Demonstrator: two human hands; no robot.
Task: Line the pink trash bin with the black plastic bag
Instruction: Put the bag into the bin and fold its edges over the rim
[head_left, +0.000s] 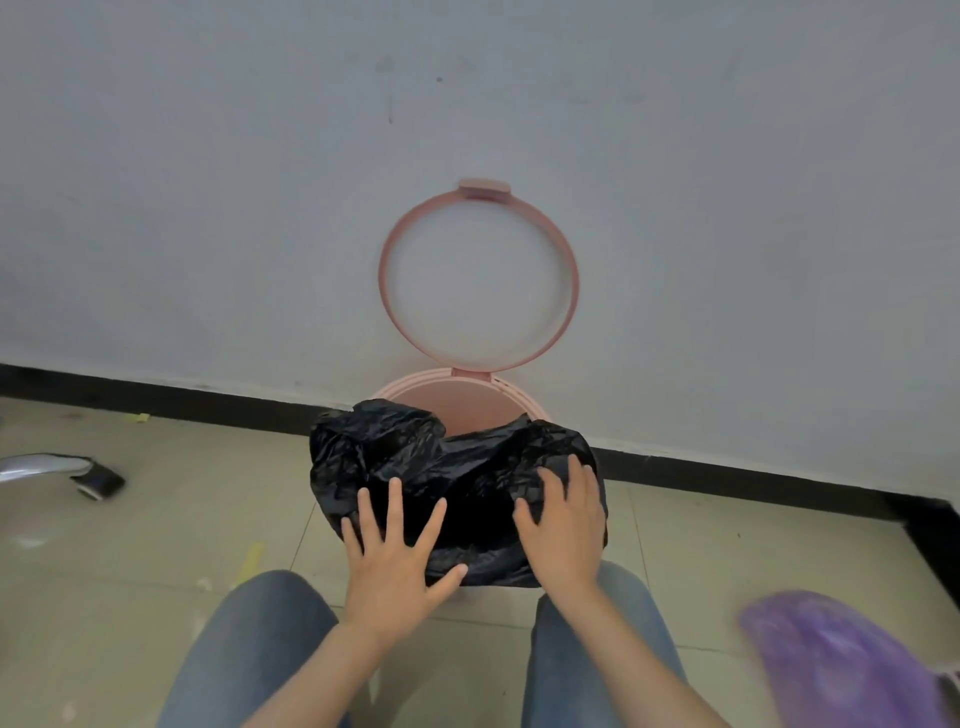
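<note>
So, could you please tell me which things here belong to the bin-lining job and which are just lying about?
Job: bin, its ring, black bag, left hand, right hand.
Lying about: purple bag, dark object on floor.

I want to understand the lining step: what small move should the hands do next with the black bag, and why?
Probably spread the black bag backward over the far rim. It covers only the near side of the pink bin, whose far rim and inside are bare. The ring lid stands open. The left hand and right hand lie flat on the bag.
</note>
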